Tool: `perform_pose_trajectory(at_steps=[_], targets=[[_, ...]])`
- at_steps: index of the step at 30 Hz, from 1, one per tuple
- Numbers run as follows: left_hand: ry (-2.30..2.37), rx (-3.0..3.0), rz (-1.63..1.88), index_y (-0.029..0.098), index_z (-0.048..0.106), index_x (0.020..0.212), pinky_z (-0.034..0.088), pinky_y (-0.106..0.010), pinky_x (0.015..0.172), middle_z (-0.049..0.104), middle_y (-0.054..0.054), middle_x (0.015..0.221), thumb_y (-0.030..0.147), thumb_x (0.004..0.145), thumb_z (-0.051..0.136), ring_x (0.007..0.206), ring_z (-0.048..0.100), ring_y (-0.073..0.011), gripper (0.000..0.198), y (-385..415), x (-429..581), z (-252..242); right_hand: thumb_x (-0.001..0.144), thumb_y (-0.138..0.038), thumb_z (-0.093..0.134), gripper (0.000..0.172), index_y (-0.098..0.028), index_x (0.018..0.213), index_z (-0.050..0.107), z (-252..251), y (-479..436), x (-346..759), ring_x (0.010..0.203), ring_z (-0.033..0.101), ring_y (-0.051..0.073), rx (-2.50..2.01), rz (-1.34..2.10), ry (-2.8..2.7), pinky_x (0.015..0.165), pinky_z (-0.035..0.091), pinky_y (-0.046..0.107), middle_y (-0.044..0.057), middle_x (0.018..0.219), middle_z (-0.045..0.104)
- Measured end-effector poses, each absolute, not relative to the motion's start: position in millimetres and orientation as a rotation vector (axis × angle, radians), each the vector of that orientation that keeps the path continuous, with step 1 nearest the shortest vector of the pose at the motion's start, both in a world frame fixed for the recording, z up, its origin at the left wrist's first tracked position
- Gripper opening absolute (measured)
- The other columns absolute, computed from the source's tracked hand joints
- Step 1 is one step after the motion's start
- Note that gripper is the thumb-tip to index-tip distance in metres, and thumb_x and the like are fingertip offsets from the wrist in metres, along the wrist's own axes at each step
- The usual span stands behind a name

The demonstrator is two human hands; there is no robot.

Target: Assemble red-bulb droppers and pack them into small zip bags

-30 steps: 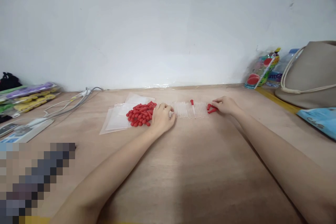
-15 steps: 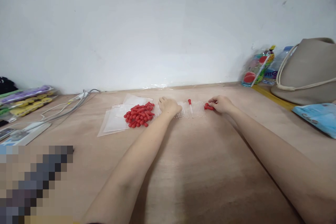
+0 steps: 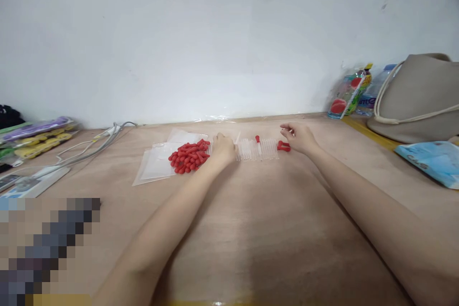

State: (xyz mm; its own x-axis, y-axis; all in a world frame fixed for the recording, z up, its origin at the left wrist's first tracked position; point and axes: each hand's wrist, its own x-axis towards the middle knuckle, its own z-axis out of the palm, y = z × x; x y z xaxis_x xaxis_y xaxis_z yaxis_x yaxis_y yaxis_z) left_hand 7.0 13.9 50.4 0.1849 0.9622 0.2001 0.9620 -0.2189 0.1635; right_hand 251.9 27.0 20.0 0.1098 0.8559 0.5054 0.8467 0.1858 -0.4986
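Note:
My left hand (image 3: 224, 148) is over the left part of a row of clear glass dropper tubes (image 3: 247, 149). Its fingers are curled, and one tilted dropper tube (image 3: 238, 137) sticks up at its thumb side, apparently pinched. A heap of red rubber bulbs (image 3: 188, 157) lies just left of this hand, on clear plastic bags (image 3: 154, 167). One tube in the row bears a red bulb (image 3: 257, 139) at its far end. My right hand (image 3: 301, 138) hovers, fingers apart and holding nothing, right beside a few loose red bulbs (image 3: 284, 146) at the row's right end.
A white wall (image 3: 229, 48) rises behind the wooden table (image 3: 222, 248). On the right are bottles (image 3: 347, 95), a grey bag (image 3: 419, 100) and a blue packet (image 3: 430, 162). Cables (image 3: 103, 143), a power strip (image 3: 39, 181) and packaged items (image 3: 43, 141) lie on the left.
My right hand has drawn back slightly from the loose red bulbs, leaving them on the table. My left hand has shifted a little left, and a tube now sticks up beside it.

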Motion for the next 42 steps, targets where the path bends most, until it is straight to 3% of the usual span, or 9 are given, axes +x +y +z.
perform_pose_trajectory(at_steps=[3,8,13,17,21,30,42], targets=[[1.579,2.876,0.447,0.01,0.054,0.092,0.042,-0.033,0.073,0.052,-0.013,0.096,0.019,0.087,0.037,0.085,0.051,-0.0217,0.019,-11.5,-18.2,38.1,0.08,-0.021,0.048,0.023,-0.016,0.093,0.065,16.3,6.9,227.5,0.075,0.057,0.017,-1.397,0.0,-1.807,0.07,0.046,0.032,0.008,0.086,0.06],[1.256,3.285,0.232,0.011,0.053,0.084,0.043,-0.033,0.067,0.055,-0.009,0.082,0.013,0.088,0.036,0.078,0.051,-0.0214,0.017,-39.0,-47.3,18.1,0.082,-0.02,0.047,0.022,-0.019,0.099,0.061,-2.5,-34.1,186.7,0.088,0.054,0.018,-1.001,0.021,-2.039,0.077,0.046,0.033,0.009,0.097,0.053],[1.201,3.184,0.412,0.012,0.056,0.084,0.044,-0.033,0.071,0.057,-0.008,0.083,0.018,0.087,0.041,0.08,0.052,-0.0203,0.016,-39.8,-49.4,14.2,0.083,-0.02,0.048,0.018,-0.018,0.092,0.063,-9.4,-50.6,174.0,0.084,0.055,0.016,-0.978,0.154,-2.116,0.076,0.047,0.032,0.008,0.095,0.054],[1.144,3.032,0.765,0.016,0.061,0.093,0.042,-0.038,0.08,0.056,-0.008,0.099,0.026,0.086,0.046,0.094,0.049,-0.0221,0.019,-34.0,-46.8,7.0,0.084,-0.023,0.047,0.02,-0.02,0.096,0.063,-9.7,-52.2,173.6,0.078,0.054,0.016,-0.995,0.14,-2.15,0.071,0.047,0.031,0.006,0.084,0.057],[1.006,2.89,0.939,0.02,0.066,0.086,0.042,-0.036,0.083,0.058,-0.007,0.102,0.026,0.082,0.053,0.096,0.049,-0.0208,0.015,-25.3,-44.3,-1.1,0.083,-0.026,0.051,0.019,-0.018,0.096,0.063,-8.5,-53.2,174.4,0.075,0.055,0.017,-1.05,0.112,-2.161,0.068,0.045,0.031,0.006,0.081,0.059],[0.965,2.777,0.958,0.016,0.058,0.084,0.042,-0.03,0.075,0.063,-0.003,0.081,0.023,0.086,0.047,0.079,0.055,-0.0154,0.013,-28.3,-41.0,2.4,0.083,-0.028,0.051,0.018,-0.02,0.089,0.065,-9.3,-52.9,175.1,0.077,0.055,0.016,-1.092,0.13,-2.21,0.069,0.043,0.029,0.005,0.08,0.061],[0.858,2.878,0.98,0.017,0.061,0.091,0.044,-0.028,0.07,0.066,-0.003,0.082,0.024,0.087,0.045,0.077,0.059,-0.0154,0.017,-29.1,-42.8,-0.7,0.084,-0.021,0.048,0.013,-0.018,0.084,0.061,-2.5,-57.7,170.5,0.075,0.055,0.014,-1.008,0.304,-2.154,0.068,0.045,0.027,0.004,0.081,0.06]])
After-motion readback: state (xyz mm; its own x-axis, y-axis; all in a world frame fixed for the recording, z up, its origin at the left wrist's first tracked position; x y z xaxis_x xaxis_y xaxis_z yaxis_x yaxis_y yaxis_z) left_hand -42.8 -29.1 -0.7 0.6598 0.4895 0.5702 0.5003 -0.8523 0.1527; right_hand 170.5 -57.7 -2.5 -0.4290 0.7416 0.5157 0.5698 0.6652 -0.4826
